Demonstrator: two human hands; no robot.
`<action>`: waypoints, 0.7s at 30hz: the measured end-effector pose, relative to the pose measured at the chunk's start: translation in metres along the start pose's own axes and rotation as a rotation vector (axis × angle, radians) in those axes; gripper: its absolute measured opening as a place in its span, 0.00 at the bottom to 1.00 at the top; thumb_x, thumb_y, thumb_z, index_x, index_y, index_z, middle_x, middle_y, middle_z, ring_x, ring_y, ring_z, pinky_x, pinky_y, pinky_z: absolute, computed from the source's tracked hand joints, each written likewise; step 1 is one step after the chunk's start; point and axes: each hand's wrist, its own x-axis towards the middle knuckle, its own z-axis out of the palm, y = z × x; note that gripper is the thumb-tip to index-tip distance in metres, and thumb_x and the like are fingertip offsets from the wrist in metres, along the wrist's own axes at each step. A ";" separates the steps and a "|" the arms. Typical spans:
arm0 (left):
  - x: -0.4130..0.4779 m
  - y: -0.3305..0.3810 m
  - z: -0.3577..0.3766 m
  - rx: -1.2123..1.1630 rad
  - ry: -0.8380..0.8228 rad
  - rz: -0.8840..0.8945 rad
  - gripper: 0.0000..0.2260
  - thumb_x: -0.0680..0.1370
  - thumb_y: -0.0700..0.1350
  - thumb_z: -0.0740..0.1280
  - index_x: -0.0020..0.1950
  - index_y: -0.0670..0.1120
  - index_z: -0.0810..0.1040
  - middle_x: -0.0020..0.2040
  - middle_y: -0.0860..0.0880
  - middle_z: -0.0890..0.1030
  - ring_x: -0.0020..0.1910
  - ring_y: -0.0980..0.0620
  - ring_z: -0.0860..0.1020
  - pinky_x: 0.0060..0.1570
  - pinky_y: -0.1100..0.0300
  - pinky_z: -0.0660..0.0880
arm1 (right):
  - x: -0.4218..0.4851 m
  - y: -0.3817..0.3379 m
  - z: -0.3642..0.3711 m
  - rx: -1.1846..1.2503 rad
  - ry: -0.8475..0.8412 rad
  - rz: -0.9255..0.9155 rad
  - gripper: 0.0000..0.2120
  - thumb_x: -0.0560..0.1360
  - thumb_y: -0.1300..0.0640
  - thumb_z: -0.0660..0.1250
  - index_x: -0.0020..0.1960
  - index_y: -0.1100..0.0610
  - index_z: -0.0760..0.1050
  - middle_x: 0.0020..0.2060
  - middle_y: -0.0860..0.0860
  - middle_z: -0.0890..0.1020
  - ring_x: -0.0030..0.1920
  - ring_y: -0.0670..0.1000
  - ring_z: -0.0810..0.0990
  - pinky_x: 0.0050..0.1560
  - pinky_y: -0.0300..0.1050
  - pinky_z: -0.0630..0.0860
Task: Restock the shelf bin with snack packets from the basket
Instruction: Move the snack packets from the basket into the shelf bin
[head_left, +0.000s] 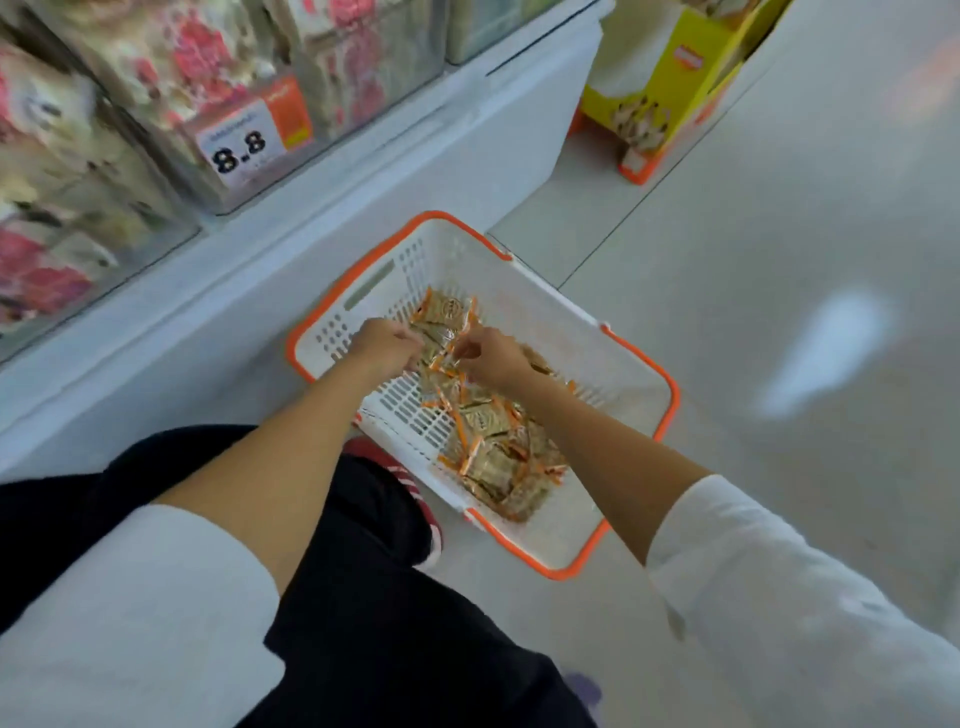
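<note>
In the basket (550, 312) lie brown snack packets (493, 460); over its middle the left hand (387, 343) and right hand (493, 358) both pinch packets; the clear shelf bin (130, 150) above the basket holds pink packs (200, 54)

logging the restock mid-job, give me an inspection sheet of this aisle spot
surface: pale tiled floor, glare patch at right
job's things: white basket with orange rim stands on the floor; snack packets with orange edges lie loose inside; clear shelf bins above hold pink and white packs, blurred
clutter: yellow cardboard display box stands on the floor beyond the shelf end
grippers: left hand and right hand are both inside the basket, fingers curled on packets
cables: nothing seen
surroundings: white shelf base; price label reading 8.8; red shoe beside the basket
</note>
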 end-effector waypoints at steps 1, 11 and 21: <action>0.008 -0.006 0.008 -0.002 0.002 0.003 0.06 0.78 0.37 0.66 0.49 0.37 0.82 0.49 0.42 0.82 0.40 0.47 0.81 0.41 0.57 0.78 | 0.002 0.012 0.009 0.016 -0.047 0.040 0.08 0.76 0.66 0.65 0.53 0.62 0.80 0.36 0.49 0.76 0.44 0.54 0.77 0.42 0.49 0.74; 0.045 -0.042 0.058 0.097 -0.059 -0.082 0.06 0.77 0.38 0.66 0.45 0.43 0.82 0.46 0.50 0.81 0.39 0.54 0.81 0.49 0.55 0.79 | 0.018 0.098 0.092 -0.058 -0.428 0.275 0.31 0.78 0.70 0.55 0.78 0.53 0.57 0.72 0.58 0.66 0.48 0.59 0.78 0.40 0.47 0.73; 0.042 -0.031 0.051 -0.028 -0.030 -0.120 0.07 0.78 0.39 0.65 0.43 0.44 0.82 0.45 0.46 0.84 0.40 0.52 0.82 0.49 0.53 0.81 | 0.018 0.121 0.112 -0.110 -0.248 0.317 0.11 0.76 0.66 0.62 0.49 0.60 0.83 0.45 0.57 0.84 0.46 0.57 0.83 0.45 0.53 0.82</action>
